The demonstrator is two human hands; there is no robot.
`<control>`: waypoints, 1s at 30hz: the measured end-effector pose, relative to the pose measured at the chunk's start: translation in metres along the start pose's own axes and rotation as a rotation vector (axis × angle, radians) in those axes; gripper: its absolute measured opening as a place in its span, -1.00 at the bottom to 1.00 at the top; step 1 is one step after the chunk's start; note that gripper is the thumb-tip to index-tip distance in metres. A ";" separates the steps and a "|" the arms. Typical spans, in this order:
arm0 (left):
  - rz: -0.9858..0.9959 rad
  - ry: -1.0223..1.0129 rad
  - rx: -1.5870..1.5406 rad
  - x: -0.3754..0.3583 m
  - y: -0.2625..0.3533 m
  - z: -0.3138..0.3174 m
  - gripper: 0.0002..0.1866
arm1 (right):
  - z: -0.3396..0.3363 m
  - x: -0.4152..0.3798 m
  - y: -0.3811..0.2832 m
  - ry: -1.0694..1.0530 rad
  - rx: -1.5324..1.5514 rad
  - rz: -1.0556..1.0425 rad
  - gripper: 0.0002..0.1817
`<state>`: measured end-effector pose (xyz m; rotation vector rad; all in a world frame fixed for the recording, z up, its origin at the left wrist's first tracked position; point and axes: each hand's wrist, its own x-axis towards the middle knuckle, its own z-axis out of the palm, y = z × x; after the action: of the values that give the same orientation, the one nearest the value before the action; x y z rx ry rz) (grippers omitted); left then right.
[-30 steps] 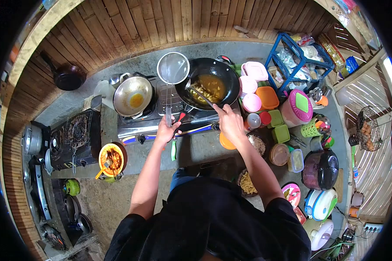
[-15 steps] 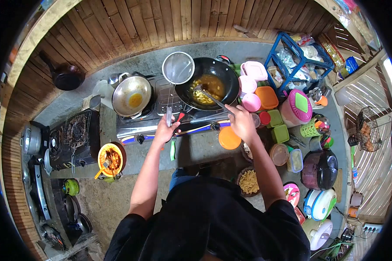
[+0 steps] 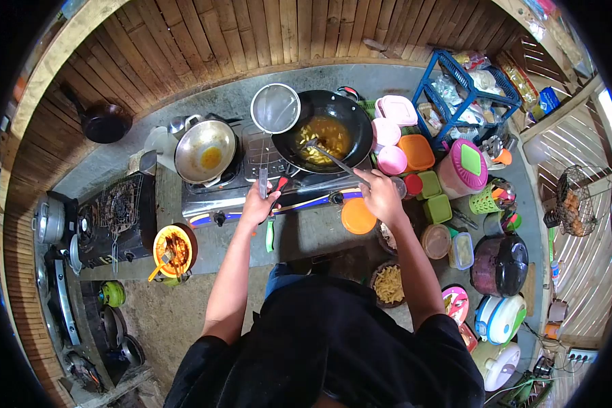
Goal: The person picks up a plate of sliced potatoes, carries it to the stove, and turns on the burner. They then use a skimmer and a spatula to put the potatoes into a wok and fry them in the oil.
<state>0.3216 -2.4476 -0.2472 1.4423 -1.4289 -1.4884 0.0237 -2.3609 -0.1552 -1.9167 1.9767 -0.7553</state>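
Observation:
My left hand (image 3: 259, 205) is closed around the handle of a round wire-mesh strainer (image 3: 276, 109), whose bowl overlaps the wok's left rim. Under the same fingers is the red-and-black handle (image 3: 279, 185) of the black wok (image 3: 325, 102). Brown oil with pale yellow pieces (image 3: 323, 151) fills the wok's bottom. In my right hand (image 3: 381, 196) is the long handle of a metal ladle (image 3: 333, 159); its head dips among the pieces. The wok sits on the right burner of the gas stove (image 3: 241, 212).
Left of the wok, a metal pan (image 3: 187, 151) with a little oil stands on the other burner. An orange bowl of red sauce (image 3: 160, 238) is near the counter edge. Lidded containers (image 3: 415, 151) crowd the right. A green-handled tool (image 3: 270, 236) lies in front, near an orange lid (image 3: 358, 216).
The ladle's head has shifted slightly right and down in the oil, and the pieces have spread out. My right hand has moved a little toward me, while the strainer has edged left.

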 end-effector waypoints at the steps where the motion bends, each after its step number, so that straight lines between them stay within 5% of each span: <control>1: 0.000 -0.001 0.000 0.001 -0.002 0.000 -0.67 | 0.000 0.000 0.001 0.001 0.015 -0.011 -0.62; 18: 0.023 0.030 -0.002 0.000 -0.003 0.001 -0.64 | -0.015 -0.005 0.002 -0.129 -0.135 -0.003 -0.66; 30: 0.023 0.002 -0.017 0.003 -0.006 -0.002 -0.61 | 0.003 0.050 0.044 0.109 -0.123 0.104 -0.70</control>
<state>0.3243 -2.4493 -0.2533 1.4120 -1.4236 -1.4810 -0.0158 -2.4111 -0.1741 -1.8583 2.2173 -0.7401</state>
